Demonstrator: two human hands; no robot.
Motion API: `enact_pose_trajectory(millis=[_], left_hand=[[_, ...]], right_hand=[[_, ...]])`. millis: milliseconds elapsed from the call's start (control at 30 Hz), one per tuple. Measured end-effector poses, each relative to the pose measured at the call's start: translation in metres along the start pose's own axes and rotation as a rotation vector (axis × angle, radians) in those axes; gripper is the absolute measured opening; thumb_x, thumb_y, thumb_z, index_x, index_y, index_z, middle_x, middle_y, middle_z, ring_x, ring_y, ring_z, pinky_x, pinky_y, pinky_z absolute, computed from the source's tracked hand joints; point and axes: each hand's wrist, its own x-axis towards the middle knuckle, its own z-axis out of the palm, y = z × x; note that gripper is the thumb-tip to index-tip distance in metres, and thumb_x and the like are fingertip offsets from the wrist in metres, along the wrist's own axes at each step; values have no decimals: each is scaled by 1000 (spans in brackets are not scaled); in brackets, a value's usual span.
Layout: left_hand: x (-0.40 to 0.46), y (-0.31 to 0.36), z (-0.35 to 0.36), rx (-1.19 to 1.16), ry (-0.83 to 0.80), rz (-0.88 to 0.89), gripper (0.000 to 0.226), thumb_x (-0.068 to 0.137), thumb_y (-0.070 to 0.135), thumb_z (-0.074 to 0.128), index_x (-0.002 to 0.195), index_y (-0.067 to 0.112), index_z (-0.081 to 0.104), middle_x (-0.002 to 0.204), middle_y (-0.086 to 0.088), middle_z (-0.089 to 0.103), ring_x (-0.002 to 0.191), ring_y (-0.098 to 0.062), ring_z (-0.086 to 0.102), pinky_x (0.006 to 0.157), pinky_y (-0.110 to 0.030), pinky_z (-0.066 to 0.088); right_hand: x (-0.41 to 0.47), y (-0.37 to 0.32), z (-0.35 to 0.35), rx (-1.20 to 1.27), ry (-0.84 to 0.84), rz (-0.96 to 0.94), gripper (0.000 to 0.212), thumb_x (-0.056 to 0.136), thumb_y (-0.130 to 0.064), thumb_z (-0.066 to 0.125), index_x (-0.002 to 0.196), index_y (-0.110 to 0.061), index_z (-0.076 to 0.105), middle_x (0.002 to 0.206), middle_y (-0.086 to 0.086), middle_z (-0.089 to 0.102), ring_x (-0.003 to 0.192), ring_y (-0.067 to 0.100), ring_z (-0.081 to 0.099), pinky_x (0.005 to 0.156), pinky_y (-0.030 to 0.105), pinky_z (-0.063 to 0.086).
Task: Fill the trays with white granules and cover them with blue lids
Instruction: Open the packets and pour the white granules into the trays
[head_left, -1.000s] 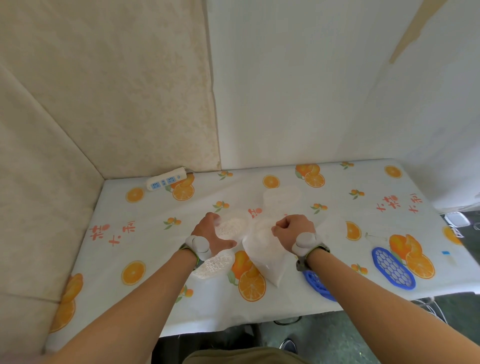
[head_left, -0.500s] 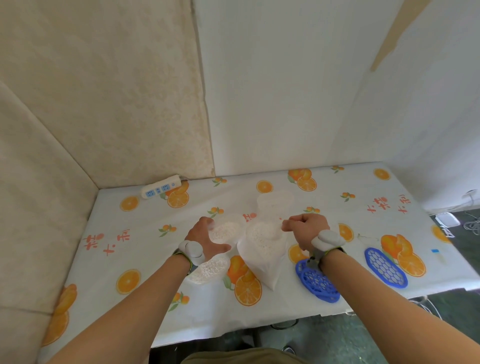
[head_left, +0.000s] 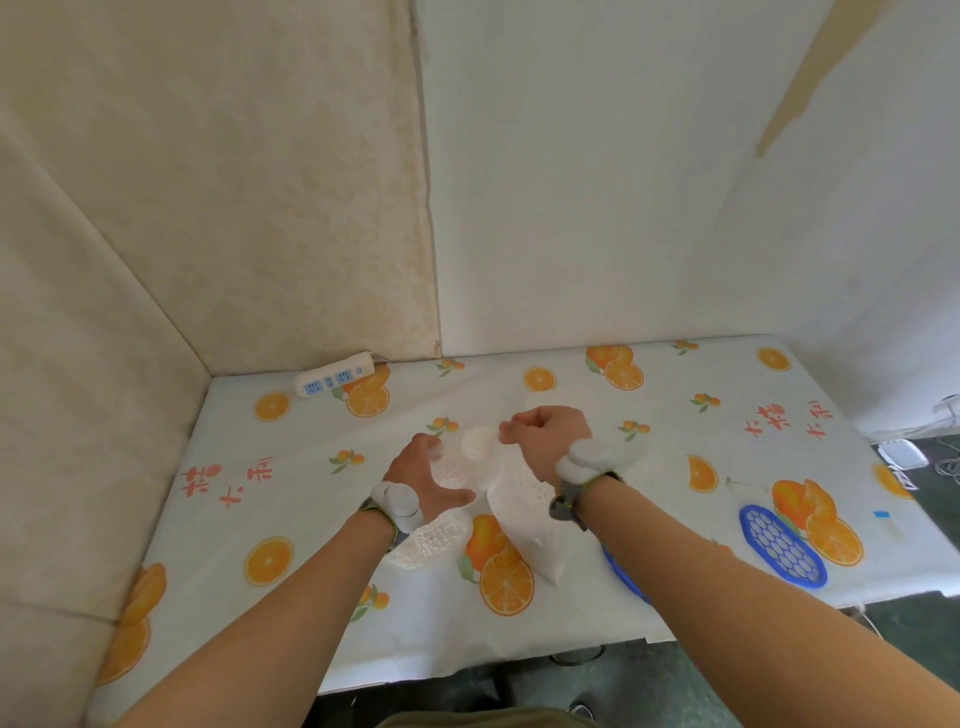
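1. Head view: left hand (head_left: 423, 480) curls round the rim of a clear tray (head_left: 457, 475) of white granules at mid-table.
2. Right hand (head_left: 548, 441) pinches the top of the granule bag (head_left: 524, 519), just right of that tray.
3. A second filled tray (head_left: 431, 540) sits nearer, under the left wrist.
4. One blue lid (head_left: 782, 545) lies well right; another (head_left: 623, 569) peeks from beneath the right forearm.

my bag (head_left: 524, 525): clear glossy plastic | granules (head_left: 431, 538): matt, grainy | lid (head_left: 783, 545): blue perforated plastic | tablecloth (head_left: 291, 499): smooth, printed
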Motion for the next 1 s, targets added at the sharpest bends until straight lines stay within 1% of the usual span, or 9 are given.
enact_pose_trajectory(millis=[67,167,233,333,567,667,767,833,1000], left_hand=[[0,1,-1,-10,0,-1,100,46,68,79,128,27,38,125,12,53,104,-3,48,78,-18,38],[1,-3,-6,-33,8,-17,99,45,70,78,126,31,37,120,17,50,103,-3,49,77,-16,37],[3,-7,-9,-32,14,-23,98,45,71,78,124,32,37,119,18,50,103,-3,50,79,-17,38],[6,-13,-12,-25,21,-34,96,44,71,77,123,33,37,120,17,51,103,-4,51,80,-20,40],[16,-19,-17,-30,-1,-38,95,45,67,80,122,31,38,124,13,53,103,-6,51,80,-21,41],[23,-22,-18,-28,-18,-28,96,46,64,81,124,27,39,125,11,53,105,-7,50,83,-22,42],[33,-26,-21,-5,-36,-29,96,47,62,81,125,25,40,123,11,51,104,-7,50,82,-22,42],[38,-28,-22,29,-40,-26,94,49,58,82,126,24,40,123,7,48,105,-10,50,83,-22,42],[56,-47,-15,106,-89,-48,89,55,50,84,128,25,39,121,-1,37,106,-19,50,85,-24,42]], right_hand=[[1,-2,13,-149,-22,-66,13,77,-41,75,74,-29,72,77,-18,71,73,8,66,69,25,52],[-1,-6,30,-372,-49,-188,10,84,-41,71,78,-35,66,79,-22,65,80,8,64,68,16,44],[-1,-5,36,-478,-64,-274,10,87,-41,69,81,-34,67,85,-20,68,85,11,67,71,18,47],[-2,-3,37,-640,-93,-409,17,92,-44,63,94,-30,72,103,-17,74,92,15,69,80,28,55],[4,-2,36,-976,-184,-619,28,102,-49,44,112,-36,67,106,-10,74,88,23,68,75,35,56],[10,-4,35,-1044,-209,-674,32,105,-45,36,118,-38,65,116,-13,72,94,22,68,76,35,55],[18,-6,36,-1055,-214,-714,34,106,-46,34,120,-41,65,124,-18,68,102,20,68,79,34,54],[19,-5,34,-969,-143,-699,31,104,-48,41,115,-41,68,120,-18,70,100,18,69,78,33,54],[28,-9,30,-446,31,-398,11,88,-51,69,86,-41,73,96,-25,73,90,3,69,82,26,55]])
